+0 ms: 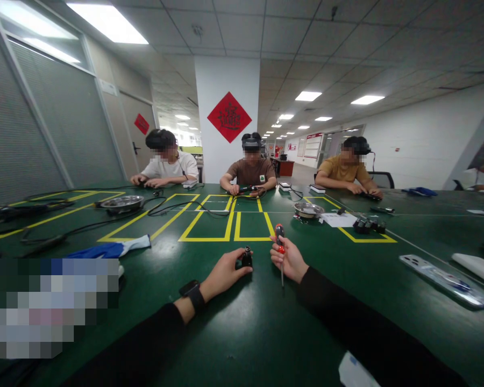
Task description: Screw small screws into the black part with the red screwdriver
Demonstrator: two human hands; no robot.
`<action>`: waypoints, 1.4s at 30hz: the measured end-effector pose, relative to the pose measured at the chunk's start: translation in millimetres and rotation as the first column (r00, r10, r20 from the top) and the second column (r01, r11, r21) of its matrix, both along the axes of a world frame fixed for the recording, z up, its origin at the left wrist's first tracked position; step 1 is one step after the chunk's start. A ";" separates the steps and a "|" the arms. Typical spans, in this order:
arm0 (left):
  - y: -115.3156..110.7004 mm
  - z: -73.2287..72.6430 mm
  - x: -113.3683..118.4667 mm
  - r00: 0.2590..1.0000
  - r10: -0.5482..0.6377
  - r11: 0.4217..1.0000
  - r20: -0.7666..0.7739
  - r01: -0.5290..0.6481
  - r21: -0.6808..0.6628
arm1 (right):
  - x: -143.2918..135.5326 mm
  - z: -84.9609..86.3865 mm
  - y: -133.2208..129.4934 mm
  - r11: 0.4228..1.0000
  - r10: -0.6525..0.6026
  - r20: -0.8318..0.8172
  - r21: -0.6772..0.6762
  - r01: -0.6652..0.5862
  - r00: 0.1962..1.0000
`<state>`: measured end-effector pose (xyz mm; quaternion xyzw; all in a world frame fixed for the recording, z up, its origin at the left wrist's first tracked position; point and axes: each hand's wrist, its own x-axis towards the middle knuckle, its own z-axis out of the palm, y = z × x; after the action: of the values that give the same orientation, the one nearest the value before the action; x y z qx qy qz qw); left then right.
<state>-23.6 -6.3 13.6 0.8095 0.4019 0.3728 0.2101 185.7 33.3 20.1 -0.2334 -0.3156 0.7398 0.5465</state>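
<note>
Cables [36,207] lay dark and tangled across the green table [226,333] at ten o'clock from your seat. Blue-and-white glove [105,249] rested flat, also at ten, nearer you. Metal bowl [123,203] sat beyond it toward eleven, cables close by. Co-worker in a white top [185,164] leaned over the far edge at eleven, hands on the table.

Your left hand [225,270], dark band [193,294] at the wrist, was just shy of twelve. Thumb and fingers pinched a small black part [247,259], upright, metal collar on top; whether its base met the table, you could not tell. Co-worker in a brown shirt [248,171] sat at twelve.

Your right hand [292,262] was apart from the left, near one, fingers closed around a red-and-black screwdriver [279,232]: handle up, shaft down, clear of the part. Second bowl [308,210] stood beyond, at one, white paper [339,220] just beside it. Co-worker in a mustard shirt [339,171] sat past those. Cluster of black pieces [369,226] lay between one and two, phone [446,280] at two.
</note>
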 end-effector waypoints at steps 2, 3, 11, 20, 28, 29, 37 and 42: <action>-1.6 0.5 0.6 1.000 -0.018 1.000 0.004 0.018 -0.001 | -2.0 -6.3 11.4 0.999 -0.040 -0.005 0.005 0.040 0.999; -2.6 0.9 0.8 1.000 -0.025 1.000 0.008 0.025 0.000 | -3.5 -7.8 16.9 0.998 -0.056 -0.003 0.012 0.056 0.998; -7.5 3.0 2.4 0.999 -0.031 1.000 0.021 0.031 -0.002 | -12.9 7.2 30.2 0.996 -0.084 0.095 0.012 0.084 0.992; -6.7 4.5 4.1 0.999 -0.046 0.999 0.006 0.046 0.006 | -6.3 27.2 -25.1 0.954 -0.188 0.001 0.240 0.183 0.982; -3.6 2.1 4.9 0.999 -0.028 1.000 -0.030 0.028 -0.014 | -20.1 20.7 -58.8 0.701 -0.492 0.229 0.676 0.226 0.840; -3.5 1.9 5.1 0.999 -0.022 1.000 -0.039 0.021 -0.021 | -21.6 18.8 -61.4 0.681 -0.501 0.250 0.705 0.198 0.829; -4.0 1.0 4.8 0.999 -0.015 1.000 -0.048 0.015 -0.012 | -19.5 15.9 -64.9 0.584 -0.550 0.370 0.811 0.029 0.749; -2.7 -0.2 4.4 0.999 -0.015 1.000 -0.046 0.015 0.002 | -20.3 13.7 -64.2 0.586 -0.569 0.366 0.809 0.051 0.736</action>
<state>-19.1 -9.0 13.4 0.8210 0.4002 0.3531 0.2027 165.4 -30.8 33.7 -0.2571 -0.6976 0.3114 0.5919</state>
